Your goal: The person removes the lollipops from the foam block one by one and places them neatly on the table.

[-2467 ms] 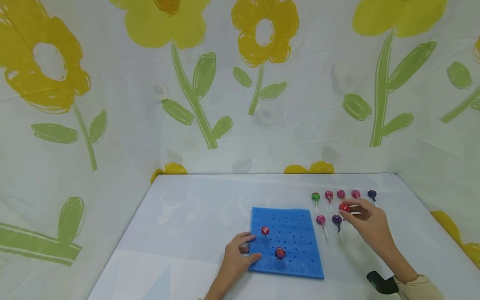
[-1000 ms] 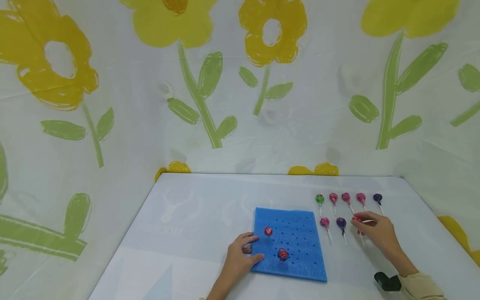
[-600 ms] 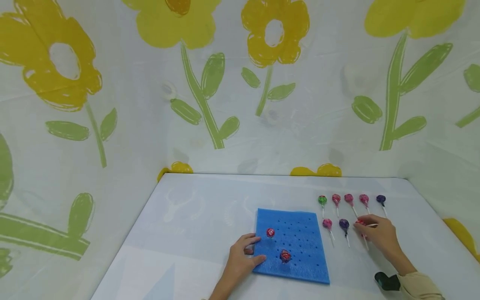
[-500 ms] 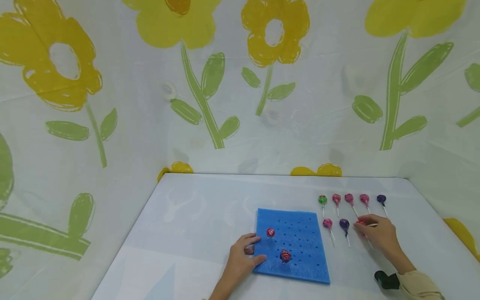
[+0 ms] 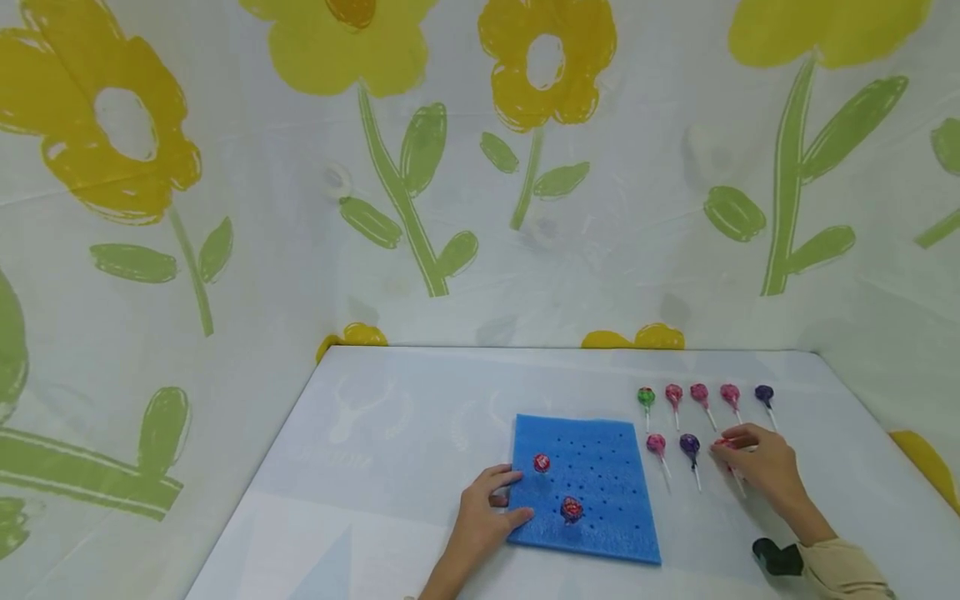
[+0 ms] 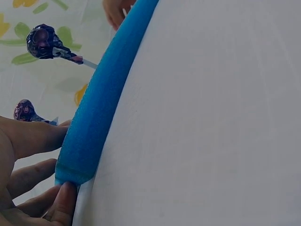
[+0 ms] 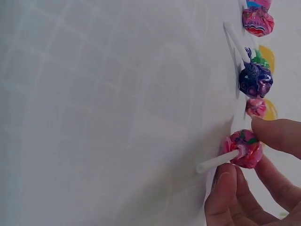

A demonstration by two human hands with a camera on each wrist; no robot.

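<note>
My right hand (image 5: 765,462) pinches the wrapped head of a pink-red lollipop (image 7: 248,149) low over the table. In the right wrist view its white stick points left. Beneath that hand in the head view, another lollipop's white stick (image 5: 739,483) shows; the hand hides most of it. My left hand (image 5: 480,517) holds the left edge of a blue foam board (image 5: 600,533), thumb on its top and fingers against the side. Two wrapped lollipops, a smaller red one (image 5: 542,462) and a red-purple one (image 5: 572,510), stand upright in the board.
Right of the board, lollipops lie in two rows: a green one (image 5: 646,397), several pink ones (image 5: 674,394), a purple one (image 5: 690,445) and a dark purple one (image 5: 763,393). Small holes dot the board. A flowered cloth (image 5: 622,208) hangs behind the white table (image 5: 405,467).
My right hand has brought its lollipop lower and toward me, beside the purple one in the nearer row. The left hand stays on the board. The head view has shifted slightly.
</note>
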